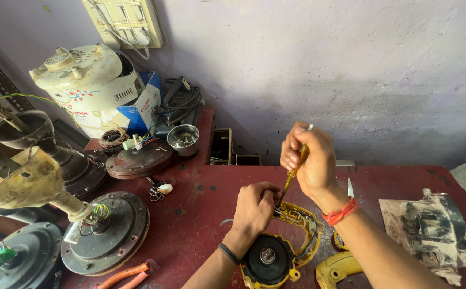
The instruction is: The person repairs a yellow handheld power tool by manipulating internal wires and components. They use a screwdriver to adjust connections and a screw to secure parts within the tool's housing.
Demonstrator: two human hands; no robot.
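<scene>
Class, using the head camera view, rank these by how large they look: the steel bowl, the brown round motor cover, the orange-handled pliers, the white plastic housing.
1. white plastic housing
2. brown round motor cover
3. orange-handled pliers, partly cut off, so unsure
4. steel bowl

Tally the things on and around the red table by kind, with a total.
Ceiling-fan motors: 4
Yellow power-tool housing parts: 2
Screwdriver: 1
Orange-handled pliers: 1
Steel bowl: 1
Hands, left hand and right hand: 2
Total: 11

**A:** what's being worked on there?

**B:** a yellow tool housing [297, 235], opened up, lying flat on the red worktop [201, 214]. Wires show inside the handle loop, black round motor part [267, 258] at the near end. A yellow-handled screwdriver [293, 174] stands tilted, tip down in the wiring.
</scene>
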